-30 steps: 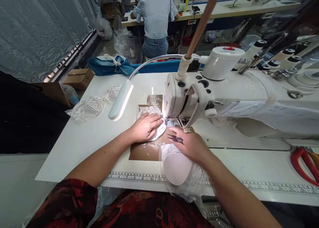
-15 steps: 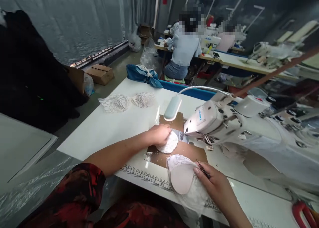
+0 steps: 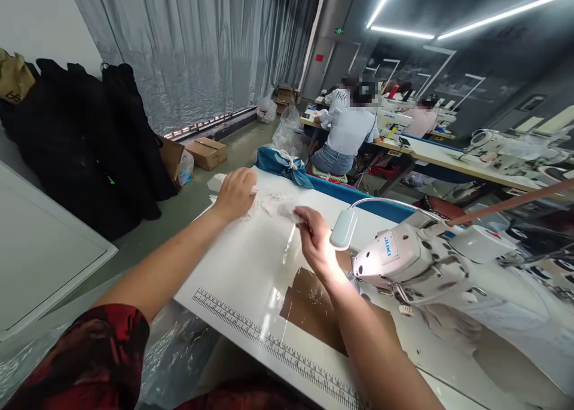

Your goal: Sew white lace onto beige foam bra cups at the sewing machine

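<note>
My left hand (image 3: 235, 193) reaches to the far left corner of the white sewing table (image 3: 251, 266), fingers curled down onto the white lace pieces (image 3: 269, 207) lying there. My right hand (image 3: 314, 236) is closed in a pinch on the right end of the lace, just left of the lamp head (image 3: 343, 229). The white sewing machine (image 3: 412, 260) stands to the right of both hands. A brown patch (image 3: 314, 311) on the table lies bare below my right forearm.
A printed ruler strip (image 3: 278, 350) runs along the table's near edge. A blue bag (image 3: 282, 162) sits beyond the far edge. Cardboard boxes (image 3: 206, 152) and black garments (image 3: 85, 141) stand at left. Other people sit at tables behind.
The view swung left and up. Both hands left the needle area and the padded cup and moved to the lace pile at the far left corner. The cup pieces are out of view.
</note>
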A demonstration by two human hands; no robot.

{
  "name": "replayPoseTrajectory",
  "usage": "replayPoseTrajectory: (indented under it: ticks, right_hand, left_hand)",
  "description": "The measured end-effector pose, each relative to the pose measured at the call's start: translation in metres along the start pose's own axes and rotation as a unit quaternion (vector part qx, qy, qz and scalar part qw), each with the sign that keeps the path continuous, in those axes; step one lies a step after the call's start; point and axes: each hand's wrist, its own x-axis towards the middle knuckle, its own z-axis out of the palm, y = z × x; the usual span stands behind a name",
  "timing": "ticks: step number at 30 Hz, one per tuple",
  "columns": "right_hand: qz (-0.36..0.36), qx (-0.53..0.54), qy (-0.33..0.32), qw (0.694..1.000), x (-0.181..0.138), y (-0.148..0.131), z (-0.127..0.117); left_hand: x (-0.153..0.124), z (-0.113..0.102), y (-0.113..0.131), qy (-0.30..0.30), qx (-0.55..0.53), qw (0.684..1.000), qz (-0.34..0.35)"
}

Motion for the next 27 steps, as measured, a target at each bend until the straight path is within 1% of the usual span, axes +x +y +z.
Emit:
replayPoseTrajectory:
  ticks: [1,2,3,4,6,7,9,10,12,14,15,16,18,19,20,21,22,24,26,27]
  right_hand:
    - [-0.010,-0.008,-0.003,1.000,0.011,0.006,0.008]
    - [-0.010,-0.017,-0.027,0.999,0.019,0.013,0.016]
    - [0.004,-0.058,-0.081,0.995,0.023,0.019,0.022]
    - [0.015,-0.069,-0.108,0.992,0.022,0.025,0.026]
    - [0.030,-0.083,-0.149,0.985,0.009,0.033,0.026]
    - [0.030,-0.087,-0.167,0.982,-0.003,0.034,0.021]
    - [0.010,-0.103,-0.219,0.970,-0.032,0.030,0.003]
    - [0.004,-0.104,-0.236,0.966,-0.048,0.026,-0.010]
    - [-0.009,-0.099,-0.264,0.960,-0.083,0.017,-0.037]
    - [-0.001,-0.093,-0.263,0.960,-0.118,0.012,-0.065]
    - [0.015,-0.098,-0.251,0.963,-0.137,0.012,-0.078]
    - [0.037,-0.109,-0.231,0.966,-0.155,0.014,-0.090]
    - [0.080,-0.139,-0.175,0.971,-0.193,0.021,-0.113]
    - [0.097,-0.153,-0.144,0.973,-0.212,0.025,-0.124]
    - [0.108,-0.166,-0.114,0.974,-0.230,0.030,-0.134]
    - [0.117,-0.176,-0.086,0.974,-0.246,0.034,-0.145]
    - [0.125,-0.183,-0.062,0.973,-0.261,0.038,-0.154]
    - [0.142,-0.188,-0.026,0.972,-0.286,0.044,-0.172]
    - [0.151,-0.178,0.004,0.972,-0.304,0.049,-0.186]
    - [0.153,-0.168,0.019,0.974,-0.311,0.051,-0.191]
  left_hand:
    - [0.002,0.002,-0.006,0.002,0.005,1.000,-0.005]
    - [0.002,0.008,-0.012,-0.005,0.008,1.000,-0.007]
    - [-0.001,0.016,-0.017,-0.021,0.009,1.000,-0.006]
    - [-0.004,0.026,-0.021,-0.046,0.009,0.999,-0.006]
    - [-0.014,0.046,-0.029,-0.102,0.006,0.995,-0.010]
    - [-0.020,0.053,-0.032,-0.129,0.007,0.991,-0.024]
    - [-0.029,0.060,-0.033,-0.142,0.013,0.989,-0.028]
    - [-0.032,0.059,-0.029,-0.127,0.015,0.992,-0.019]
    - [-0.037,0.051,-0.011,-0.078,-0.015,0.996,0.037]
    - [-0.042,0.040,0.021,-0.058,-0.086,0.989,0.106]
    - [-0.045,0.034,0.042,-0.074,-0.124,0.979,0.145]
    - [-0.049,0.029,0.065,-0.091,-0.161,0.962,0.200]
    - [-0.058,0.023,0.117,-0.137,-0.218,0.919,0.299]
    - [-0.063,0.023,0.144,-0.161,-0.236,0.896,0.341]
    - [-0.067,0.026,0.170,-0.183,-0.247,0.877,0.369]
    - [-0.070,0.032,0.197,-0.201,-0.246,0.863,0.393]
    - [-0.071,0.041,0.221,-0.206,-0.244,0.853,0.414]
    - [-0.069,0.069,0.266,-0.216,-0.228,0.846,0.431]
    - [-0.058,0.105,0.304,-0.183,-0.225,0.875,0.387]
    - [-0.049,0.123,0.320,-0.152,-0.225,0.898,0.346]
